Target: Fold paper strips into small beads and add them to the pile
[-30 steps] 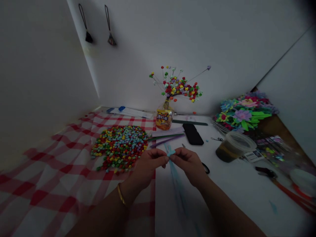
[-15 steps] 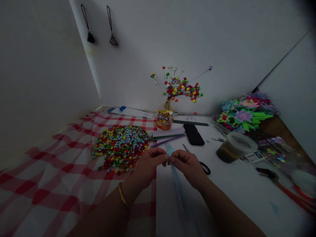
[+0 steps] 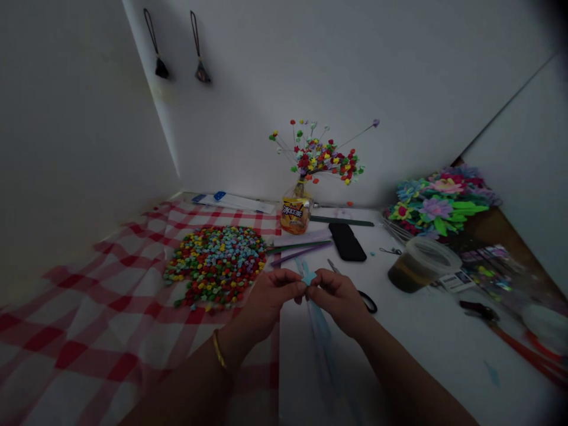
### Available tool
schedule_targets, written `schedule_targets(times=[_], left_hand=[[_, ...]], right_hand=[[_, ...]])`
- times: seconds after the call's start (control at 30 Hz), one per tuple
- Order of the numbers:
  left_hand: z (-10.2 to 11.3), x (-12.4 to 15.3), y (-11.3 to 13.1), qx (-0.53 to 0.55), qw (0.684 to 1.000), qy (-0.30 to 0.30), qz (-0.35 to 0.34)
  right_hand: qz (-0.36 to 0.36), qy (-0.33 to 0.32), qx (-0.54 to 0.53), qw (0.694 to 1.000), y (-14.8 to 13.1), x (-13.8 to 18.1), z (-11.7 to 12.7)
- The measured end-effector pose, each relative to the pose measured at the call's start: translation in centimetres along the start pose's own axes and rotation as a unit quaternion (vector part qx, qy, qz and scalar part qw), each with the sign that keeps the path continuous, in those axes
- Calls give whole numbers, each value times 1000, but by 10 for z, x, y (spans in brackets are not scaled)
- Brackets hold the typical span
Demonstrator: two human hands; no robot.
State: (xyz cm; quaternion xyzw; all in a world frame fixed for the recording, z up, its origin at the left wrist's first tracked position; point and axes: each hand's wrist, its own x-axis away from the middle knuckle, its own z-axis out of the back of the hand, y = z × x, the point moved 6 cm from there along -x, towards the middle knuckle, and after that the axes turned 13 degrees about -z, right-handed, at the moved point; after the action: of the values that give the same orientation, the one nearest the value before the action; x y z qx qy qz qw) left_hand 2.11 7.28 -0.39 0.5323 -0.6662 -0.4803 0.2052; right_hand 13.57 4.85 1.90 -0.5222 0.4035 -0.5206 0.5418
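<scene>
A light blue folded paper strip, shaped like a small knot with pointed ends, is pinched between my two hands above the white table. My left hand grips it from the left with thumb and forefinger, a gold bangle on its wrist. From the right, my right hand holds it with thumb and fingertips. Below my hands lie long light blue paper strips on the table. Scissors are partly hidden behind my right hand.
A heap of colourful paper stars lies on the red checked cloth at left. Behind stands a bottle holding stars on wires. A black phone, a plastic tub, pliers and fuzzy flowers are to the right.
The blue paper between my fingertips has turned and now shows more of its pointed shape. Both hands stay in nearly the same place, and the view has shifted slightly.
</scene>
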Motion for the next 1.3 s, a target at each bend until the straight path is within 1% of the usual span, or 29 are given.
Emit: schedule_targets(times=[0.1,0.2,0.27,0.37,0.47,0.6,0.7,0.83,1.0,1.07,1.17,1.23,1.3], left_hand=[[0,1,-1,-2,1000,3,2],[2,0,2,-14,1000,14,-11],[3,0,4,-23,999,23,-18],[2,0,6,-42,999,30,-3],[-2,1,9,-60,998,24,11],[-6,0,14,-87,996,-3,3],[-4,-1,16,-117,993,-4,-7],[-1,-2,16,-123,992,9,-16],[-4,-2,15,-109,994,-11,-4],[-3,-2,14,-109,994,-15,-6],[-1,-2,12,-91,996,-15,-14],[0,-2,10,-72,997,-14,-17],[0,-1,7,-48,999,-15,-12]], right_hand=[[-7,-4,19,1000,-2,1,0],[-15,18,27,999,-1,1,4],[-11,41,5,999,0,0,7],[-11,61,-37,997,2,-1,9],[-29,60,-49,997,4,-2,8],[-61,44,-55,996,6,-4,8],[-57,41,-51,996,7,-5,8],[-7,76,-17,997,4,-3,11],[60,128,74,987,-4,0,15],[96,137,119,979,-10,2,15],[183,135,192,955,-21,9,11],[250,132,236,930,-29,15,7],[301,130,270,905,-33,20,4]])
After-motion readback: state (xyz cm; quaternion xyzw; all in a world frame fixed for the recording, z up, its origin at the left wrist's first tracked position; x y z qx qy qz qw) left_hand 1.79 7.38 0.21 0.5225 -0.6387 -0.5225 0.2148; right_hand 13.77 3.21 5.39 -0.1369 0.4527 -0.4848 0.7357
